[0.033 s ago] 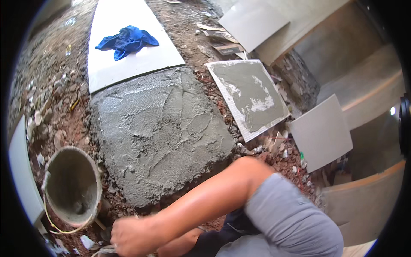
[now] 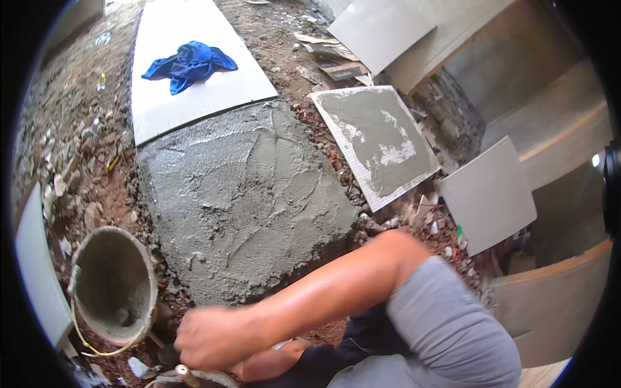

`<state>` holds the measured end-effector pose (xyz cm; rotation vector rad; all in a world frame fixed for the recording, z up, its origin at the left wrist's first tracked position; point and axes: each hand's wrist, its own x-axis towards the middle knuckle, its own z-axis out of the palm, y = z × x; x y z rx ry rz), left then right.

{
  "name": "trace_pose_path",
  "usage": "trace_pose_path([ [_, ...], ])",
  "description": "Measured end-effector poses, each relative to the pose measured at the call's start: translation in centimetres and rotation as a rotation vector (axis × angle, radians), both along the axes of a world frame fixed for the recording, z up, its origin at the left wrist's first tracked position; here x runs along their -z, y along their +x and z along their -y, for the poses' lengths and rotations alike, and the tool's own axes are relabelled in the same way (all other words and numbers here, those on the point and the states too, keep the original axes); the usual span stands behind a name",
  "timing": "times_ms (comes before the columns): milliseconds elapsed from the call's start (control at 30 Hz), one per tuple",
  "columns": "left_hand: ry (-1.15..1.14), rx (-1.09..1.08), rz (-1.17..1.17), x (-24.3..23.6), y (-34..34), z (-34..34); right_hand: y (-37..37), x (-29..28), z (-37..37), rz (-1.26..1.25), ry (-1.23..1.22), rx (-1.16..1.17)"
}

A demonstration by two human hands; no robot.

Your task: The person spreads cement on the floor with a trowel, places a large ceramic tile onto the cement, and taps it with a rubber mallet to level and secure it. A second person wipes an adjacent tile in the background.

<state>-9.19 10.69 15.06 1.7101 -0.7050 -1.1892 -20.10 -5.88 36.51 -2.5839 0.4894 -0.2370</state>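
My right arm, in a grey sleeve, reaches across from the lower right. My right hand (image 2: 217, 337) is slightly blurred, its fingers curled down and closed; whatever they grip is hidden below. Just under it, at the lower edge, the rim of a container (image 2: 217, 376) shows, with a light round-ended handle (image 2: 185, 374) sticking up there. Beyond the hand lies a bed of wet grey mortar (image 2: 246, 194) with trowel ridges. Under my forearm some bare skin shows beside dark cloth; I cannot make out my left hand.
A mortar-stained bucket (image 2: 113, 284) stands at left. A white tile (image 2: 194, 110) with a blue cloth (image 2: 191, 64) adjoins the mortar bed. Right of it lies a mortar-coated tile (image 2: 388, 155); another tile (image 2: 491, 194) leans nearby. Rubble (image 2: 84, 168) surrounds them.
My right hand has shifted slightly up and to the right. More of the container's rim and the light handle now show beneath it. The whole view has moved a little.
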Motion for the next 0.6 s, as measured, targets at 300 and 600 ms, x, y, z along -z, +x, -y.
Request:
trace_pose_path([
  [300,-0.234,0.740,0.245,-6.1,-6.5,14.8,-32.7,4.7,-4.3,-0.158,0.068,0.806],
  [600,-0.215,0.683,0.464,-8.7,-7.9,16.4,-44.2,13.5,-13.0,-0.011,0.542,1.436],
])
